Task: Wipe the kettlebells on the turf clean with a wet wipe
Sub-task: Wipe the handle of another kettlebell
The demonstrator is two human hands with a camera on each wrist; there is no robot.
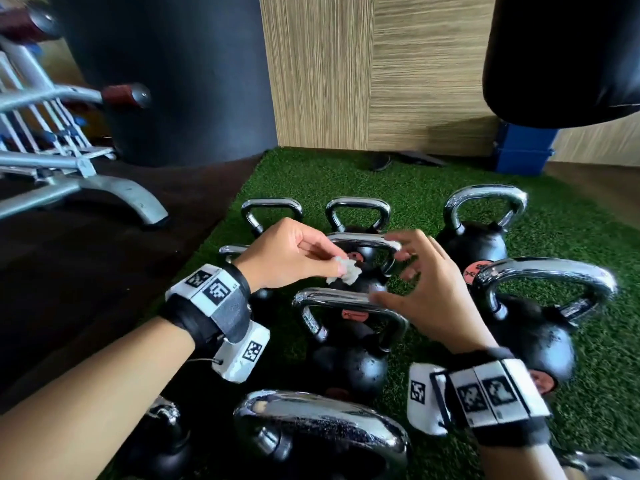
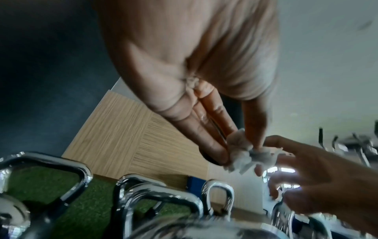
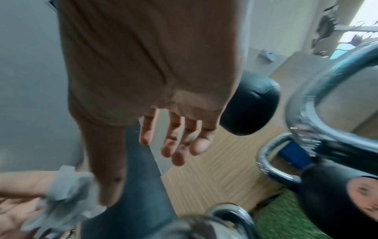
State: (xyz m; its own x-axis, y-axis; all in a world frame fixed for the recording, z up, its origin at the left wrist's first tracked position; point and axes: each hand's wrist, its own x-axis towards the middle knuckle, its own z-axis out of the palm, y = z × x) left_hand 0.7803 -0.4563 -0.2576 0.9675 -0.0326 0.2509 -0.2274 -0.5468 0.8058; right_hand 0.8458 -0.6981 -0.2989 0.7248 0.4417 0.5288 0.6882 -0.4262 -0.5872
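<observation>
Green turf [image 1: 433, 174] fills the centre and right of the head view, a dark padded column [image 1: 166, 74] towers at upper left with a metal bench frame [image 1: 69, 168] beside it, and a black punching bag [image 1: 561, 57] hangs in the upper right corner. On the turf stands a tight cluster of kettlebells [image 1: 349, 362], black bodies with chrome handles, spreading from mid-frame down to the bottom edge.

Both hands hover over the middle of that cluster. The left hand [image 1: 287, 254], centre-left, has its fingertips pinched on a small crumpled wet wipe [image 1: 104, 407] [image 2: 243, 153], just above a chrome handle [image 1: 360, 240] in mid-frame. The right hand [image 1: 422, 282], centre-right, has its fingers spread and empty, its thumb close by the wipe.

It looks like a regrip or a hand-over between bells. The wipe is balled up tight, so my call is to open it out first and get a flat, damp face on the metal. Then wrap it around the handle and run the full arch, corners included, before dropping to the body. In such a crowded pack, steady the bell with the free hand and go row by row so none gets skipped.
</observation>
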